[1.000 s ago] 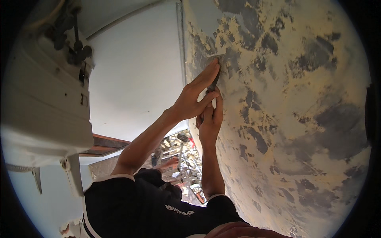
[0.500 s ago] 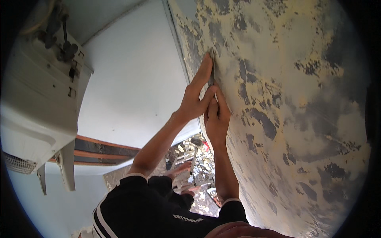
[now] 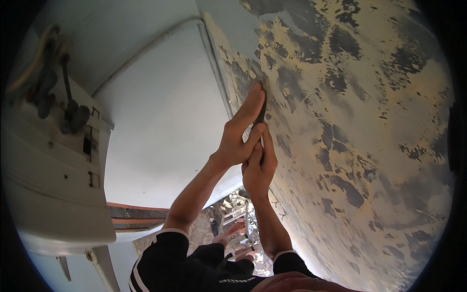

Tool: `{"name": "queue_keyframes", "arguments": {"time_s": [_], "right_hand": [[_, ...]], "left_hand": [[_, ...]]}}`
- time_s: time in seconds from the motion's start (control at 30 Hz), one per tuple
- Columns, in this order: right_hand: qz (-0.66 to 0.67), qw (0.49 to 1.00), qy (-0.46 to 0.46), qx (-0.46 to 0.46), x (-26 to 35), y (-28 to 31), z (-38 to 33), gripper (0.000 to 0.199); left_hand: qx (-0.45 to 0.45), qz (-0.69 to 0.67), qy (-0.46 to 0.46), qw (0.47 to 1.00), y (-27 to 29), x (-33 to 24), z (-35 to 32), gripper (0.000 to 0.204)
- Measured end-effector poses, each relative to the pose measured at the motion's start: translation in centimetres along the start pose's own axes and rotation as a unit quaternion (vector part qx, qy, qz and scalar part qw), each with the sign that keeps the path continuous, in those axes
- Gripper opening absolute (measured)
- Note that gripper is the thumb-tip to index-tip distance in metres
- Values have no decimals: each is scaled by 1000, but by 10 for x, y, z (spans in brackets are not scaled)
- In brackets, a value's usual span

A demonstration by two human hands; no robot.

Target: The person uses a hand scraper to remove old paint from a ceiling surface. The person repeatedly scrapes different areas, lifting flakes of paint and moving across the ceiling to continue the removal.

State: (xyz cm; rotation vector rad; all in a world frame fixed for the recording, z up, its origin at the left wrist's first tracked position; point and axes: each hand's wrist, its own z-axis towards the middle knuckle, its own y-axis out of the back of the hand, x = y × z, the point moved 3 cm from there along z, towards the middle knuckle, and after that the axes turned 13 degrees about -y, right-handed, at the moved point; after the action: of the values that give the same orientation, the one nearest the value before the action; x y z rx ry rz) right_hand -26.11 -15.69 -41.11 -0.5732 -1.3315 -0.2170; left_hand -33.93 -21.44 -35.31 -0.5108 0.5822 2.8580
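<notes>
My right hand [image 3: 260, 177] is wrapped round the handle of a scraper [image 3: 262, 109], which looks like a putty knife seen nearly edge-on. The stretched fingers of my left hand [image 3: 234, 138] lie along the scraper's blade and press it to the wall. My left thumb rests by the handle, close to my right thumb. The blade's tip meets a patchy wall [image 3: 311, 126] with pale coating, yellowish areas and bare dark grey spots. My left fingers and the steep angle hide much of the blade.
A white air-conditioner outdoor unit [image 3: 53, 185] with dark pipe fittings [image 3: 73, 114] hangs at left. A conduit [image 3: 216, 63] runs near the wall's corner. Below, my feet [image 3: 231, 231] are on what looks like a ladder [image 3: 247, 219], above ground strewn with pale flakes [image 3: 231, 202].
The view has shifted, so wall and hands sit lower in the picture. Measured against the wall's patches, both hands and the scraper have slid farther up along it. The grip is unchanged.
</notes>
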Motion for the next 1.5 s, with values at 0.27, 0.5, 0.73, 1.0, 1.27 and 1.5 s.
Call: {"name": "queue_keyframes", "arguments": {"time_s": [0.27,0.5,0.73,1.0,1.27,1.5], "right_hand": [[6,1000,-25,-17,21,-26,-2,45],[38,999,-13,-1,26,-41,9,45],[67,997,-32,-5,20,-39,12,44],[41,999,-13,-21,5,-39,15,45],[18,1000,-3,-16,15,-45,24,43],[24,999,-26,29,51,-55,43,43]], "left_hand": [[30,-12,-20,999,24,4,19,58],[68,58,-29,996,41,4,34,59],[58,56,-16,997,38,10,34,57],[70,53,3,996,31,9,20,60],[74,48,11,996,42,12,31,60],[2,59,17,998,50,19,57,63]]}}
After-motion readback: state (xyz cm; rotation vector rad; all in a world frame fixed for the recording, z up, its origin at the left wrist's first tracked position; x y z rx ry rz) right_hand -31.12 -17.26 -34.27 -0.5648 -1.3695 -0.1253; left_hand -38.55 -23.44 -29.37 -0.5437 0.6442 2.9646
